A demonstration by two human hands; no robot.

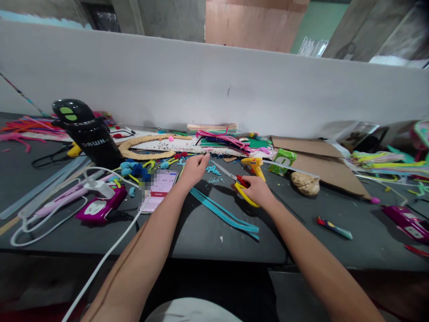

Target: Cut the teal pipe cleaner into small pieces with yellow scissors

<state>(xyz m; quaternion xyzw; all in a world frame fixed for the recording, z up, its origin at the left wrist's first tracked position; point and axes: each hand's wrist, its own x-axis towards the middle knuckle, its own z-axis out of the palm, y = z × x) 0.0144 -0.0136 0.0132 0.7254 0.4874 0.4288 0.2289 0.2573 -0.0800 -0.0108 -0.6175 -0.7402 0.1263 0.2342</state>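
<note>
Yellow-and-red-handled scissors (246, 192) are in my right hand (258, 191), its fingers wrapped round the handles. Their blades point up and left, the tips close to the fingertips of my left hand (196, 170). Those left fingers are pinched together; whatever lies between them is too small or hidden to tell. Short bits of blue pipe cleaner (214, 169) are scattered on the table just beyond the hands. Below and between my arms lie several long light-blue pipe cleaners (224, 213), side by side.
A phone (162, 190) lies left of my left forearm, a white cable crossing it. Further left are a purple power box (102, 205) and a leaning black tumbler (89, 134). Beyond my right hand are a yellow glue gun (254, 165), a green box (282, 162), a stone-like lump (304, 184) and cardboard (321, 172).
</note>
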